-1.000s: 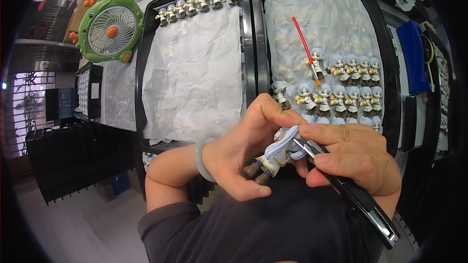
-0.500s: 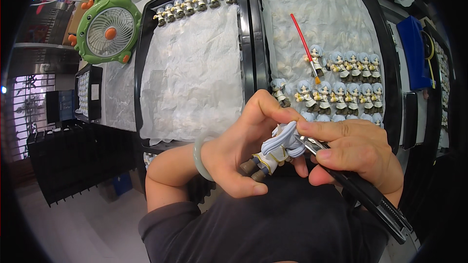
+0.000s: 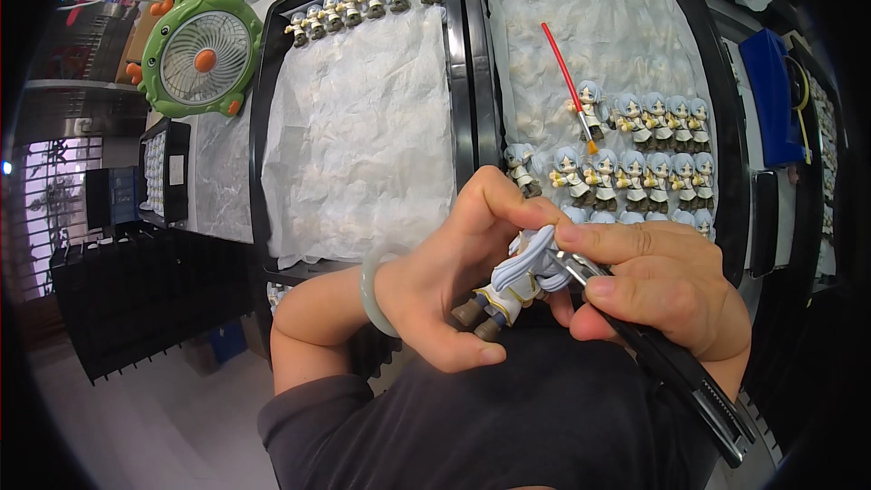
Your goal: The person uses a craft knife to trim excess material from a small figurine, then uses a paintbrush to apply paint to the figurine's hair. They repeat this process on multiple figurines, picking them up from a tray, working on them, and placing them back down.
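Observation:
Close in front of my body, my left hand (image 3: 437,277) is closed around a small figurine (image 3: 528,263) with long pale-blue hair, a white outfit with yellow trim and brown boots. The figurine lies tilted, with its boots toward my left thumb. My right hand (image 3: 676,277) grips a black-handled utility knife (image 3: 676,372). The knife's metal end touches or nearly touches the hair; its very tip is hard to make out. My right index finger rests against the figurine's head. Part of the figurine is hidden behind my fingers.
Two black trays lined with white tissue sit ahead: the left tray (image 3: 467,82) has figurines along its far edge, the right tray (image 3: 722,73) several rows. A red-handled brush (image 3: 561,63) lies on the right one. A green fan (image 3: 163,95) stands at left, a blue bin (image 3: 764,100) at right.
The knife's rear end has swung slightly inward and down. The figurine has shifted a little to the right with my left hand. Both grips stay the same.

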Action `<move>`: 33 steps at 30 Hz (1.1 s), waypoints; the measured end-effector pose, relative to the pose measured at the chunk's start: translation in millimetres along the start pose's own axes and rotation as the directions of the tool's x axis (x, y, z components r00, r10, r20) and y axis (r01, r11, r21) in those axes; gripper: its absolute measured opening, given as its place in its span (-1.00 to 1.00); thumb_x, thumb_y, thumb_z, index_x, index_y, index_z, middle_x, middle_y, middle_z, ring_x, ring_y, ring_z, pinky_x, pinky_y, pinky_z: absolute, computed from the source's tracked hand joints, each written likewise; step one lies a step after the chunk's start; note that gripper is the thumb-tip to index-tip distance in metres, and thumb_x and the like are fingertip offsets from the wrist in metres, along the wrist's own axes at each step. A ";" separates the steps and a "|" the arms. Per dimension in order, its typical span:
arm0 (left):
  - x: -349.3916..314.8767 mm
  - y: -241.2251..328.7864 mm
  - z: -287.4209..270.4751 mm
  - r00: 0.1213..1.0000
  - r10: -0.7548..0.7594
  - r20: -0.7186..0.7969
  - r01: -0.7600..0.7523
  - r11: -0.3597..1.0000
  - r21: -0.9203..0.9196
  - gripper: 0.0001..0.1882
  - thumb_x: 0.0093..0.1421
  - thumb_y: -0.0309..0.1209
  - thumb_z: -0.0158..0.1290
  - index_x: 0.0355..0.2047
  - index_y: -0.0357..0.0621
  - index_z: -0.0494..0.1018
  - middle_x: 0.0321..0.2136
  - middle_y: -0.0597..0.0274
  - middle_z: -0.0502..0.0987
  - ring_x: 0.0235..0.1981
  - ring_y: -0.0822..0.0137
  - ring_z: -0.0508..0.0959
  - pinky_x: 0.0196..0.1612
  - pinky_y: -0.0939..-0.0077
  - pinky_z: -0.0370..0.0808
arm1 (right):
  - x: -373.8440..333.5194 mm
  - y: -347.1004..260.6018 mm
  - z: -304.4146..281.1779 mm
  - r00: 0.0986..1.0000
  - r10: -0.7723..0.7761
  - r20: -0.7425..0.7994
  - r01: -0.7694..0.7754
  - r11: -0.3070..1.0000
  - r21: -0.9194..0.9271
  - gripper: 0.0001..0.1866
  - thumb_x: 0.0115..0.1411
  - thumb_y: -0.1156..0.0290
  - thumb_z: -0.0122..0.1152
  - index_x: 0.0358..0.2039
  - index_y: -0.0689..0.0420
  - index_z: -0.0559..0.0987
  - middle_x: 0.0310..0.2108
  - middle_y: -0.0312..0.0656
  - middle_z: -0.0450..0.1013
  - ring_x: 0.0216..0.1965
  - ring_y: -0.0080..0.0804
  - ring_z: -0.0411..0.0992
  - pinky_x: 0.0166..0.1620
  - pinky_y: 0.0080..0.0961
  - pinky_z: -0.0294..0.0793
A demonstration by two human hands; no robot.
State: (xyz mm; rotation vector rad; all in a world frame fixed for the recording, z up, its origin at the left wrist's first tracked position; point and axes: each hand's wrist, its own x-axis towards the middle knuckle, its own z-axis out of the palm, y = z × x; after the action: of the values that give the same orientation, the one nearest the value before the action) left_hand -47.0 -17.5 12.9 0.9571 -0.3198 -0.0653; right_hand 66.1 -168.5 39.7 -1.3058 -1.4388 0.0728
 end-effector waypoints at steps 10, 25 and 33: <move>-0.2 3.4 0.5 0.998 -0.056 -0.027 0.054 0.996 -0.077 -0.26 -0.24 -0.48 0.15 -0.11 -0.12 -0.09 -0.12 0.02 0.13 -0.18 0.17 0.36 -0.14 0.26 0.36 | -1.1 1.4 0.7 0.997 0.058 -0.052 -0.053 0.994 0.098 -0.66 -0.29 0.46 0.34 -0.45 0.15 0.41 -0.70 -0.22 0.39 -0.42 -0.31 0.48 -0.62 -0.61 0.40; -0.2 4.9 3.4 0.991 -0.092 -0.093 0.085 0.994 -0.068 -0.28 -0.23 -0.47 0.14 -0.13 -0.15 -0.08 -0.12 0.01 0.13 -0.15 0.17 0.34 -0.13 0.27 0.36 | -2.2 -0.8 -2.9 0.994 0.082 0.066 -0.083 0.996 0.013 -0.72 -0.12 0.41 0.22 -0.39 0.14 0.35 -0.62 -0.18 0.40 -0.35 -0.22 0.46 -0.50 -0.48 0.47; -1.2 0.8 2.2 0.995 -0.058 -0.086 0.056 0.998 -0.029 -0.26 -0.24 -0.45 0.16 -0.13 -0.14 -0.08 -0.12 0.03 0.12 -0.11 0.20 0.28 -0.12 0.27 0.35 | -0.7 -1.4 -1.5 0.994 0.082 0.076 -0.085 0.996 0.034 -0.74 -0.07 0.40 0.19 -0.38 0.12 0.33 -0.64 -0.20 0.39 -0.32 -0.18 0.46 -0.49 -0.44 0.50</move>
State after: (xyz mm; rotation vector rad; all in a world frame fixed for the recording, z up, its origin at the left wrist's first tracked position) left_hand -48.9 -18.6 14.4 0.9399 -0.2109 -0.0797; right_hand 66.2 -170.4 40.7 -1.3443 -1.4391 0.2052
